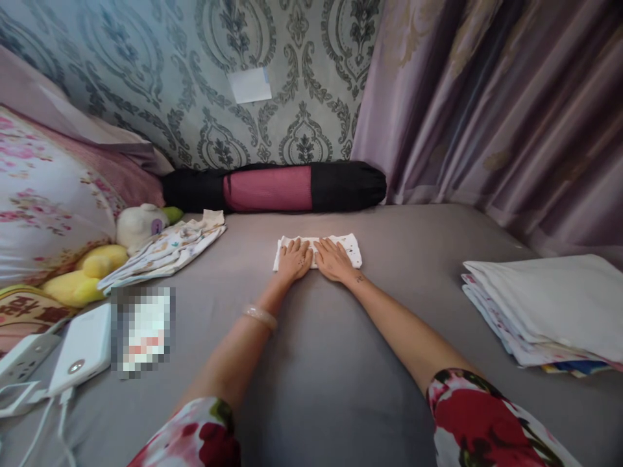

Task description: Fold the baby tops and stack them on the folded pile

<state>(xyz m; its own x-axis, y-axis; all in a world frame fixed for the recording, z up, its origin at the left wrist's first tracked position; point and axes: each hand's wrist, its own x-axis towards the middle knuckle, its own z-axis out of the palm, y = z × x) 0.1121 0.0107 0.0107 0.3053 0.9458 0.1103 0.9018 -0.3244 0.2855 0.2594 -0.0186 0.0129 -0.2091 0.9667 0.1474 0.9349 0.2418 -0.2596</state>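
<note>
A small folded white cloth with dark specks (348,245) lies on the grey bed sheet (311,363), straight in front of me. My left hand (294,258) rests flat on its left half, fingers stretched forward. On the right half lies my right hand (333,258), palm down with the fingers extended. The two hands sit side by side with a narrow gap between them. Parts of the cloth are covered by my hands, so I cannot tell how it is folded underneath.
A stack of folded cloths (549,305) lies at the right. Patterned garments (170,250) lie at the left, near plush toys (139,227), a white power bank (82,350) and a power strip (26,360). A black and pink roll bag (272,188) lines the wall.
</note>
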